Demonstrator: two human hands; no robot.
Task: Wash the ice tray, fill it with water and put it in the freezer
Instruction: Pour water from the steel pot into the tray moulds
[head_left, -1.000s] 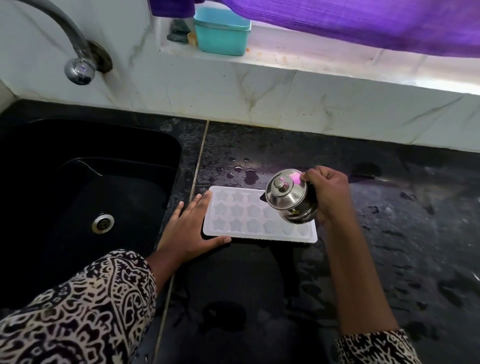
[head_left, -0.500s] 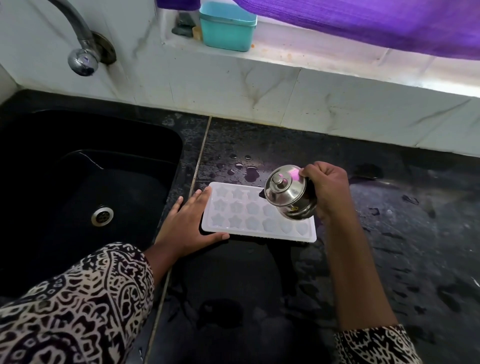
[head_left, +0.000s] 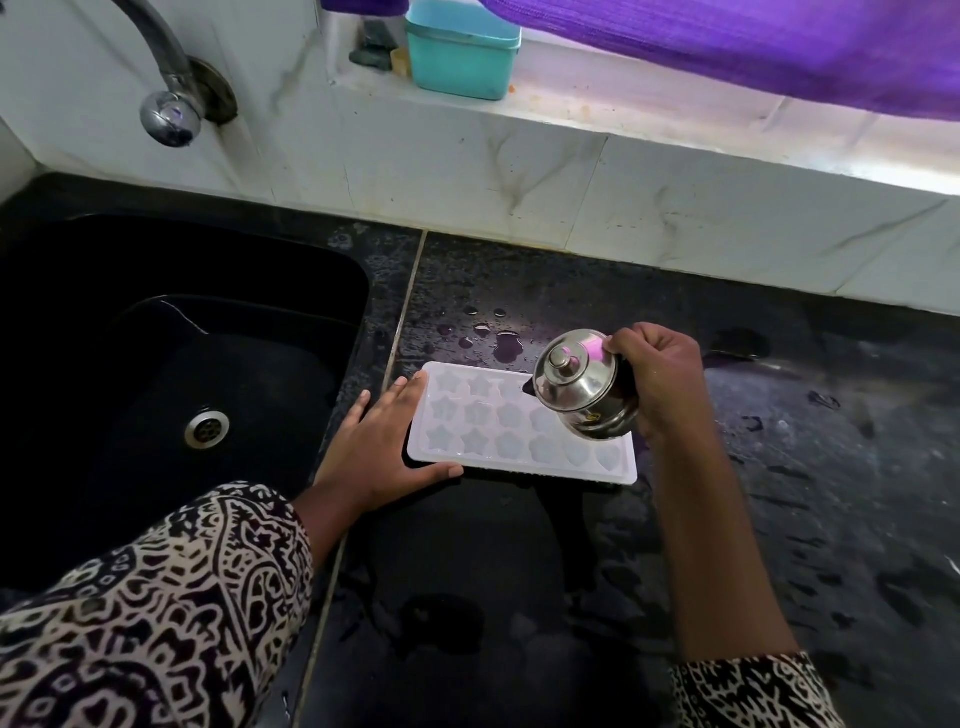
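Since the earlier frames little has been moved: the ice tray (head_left: 522, 426) is found at the same spot beside the sink (head_left: 171, 364), the steel kettle (head_left: 584, 387) has been kept tilted over the tray's far right part, and only the view has been shifted slightly, so that the tap (head_left: 169, 106) is seen more fully.

In the head view, the only one given, the tray is laid flat on the wet black counter (head_left: 779, 467), just right of the sink's edge. The left hand (head_left: 382, 449) is spread flat against the tray's sink-side end, fingers along that end and thumb along the near edge, so the tray is steadied rather than gripped. The right hand (head_left: 660, 382) is clenched around the kettle on the side away from the sink; the handle itself is hidden. Whether water is being poured cannot be told, though the step is judged to be filling.

The tray is judged to be light, thin and somewhat flexible. Once filled, it would be made heavier and prone to spilling if bent or tipped. It would best be taken by both short ends, kept level, and lifted slowly from the slippery wet counter.
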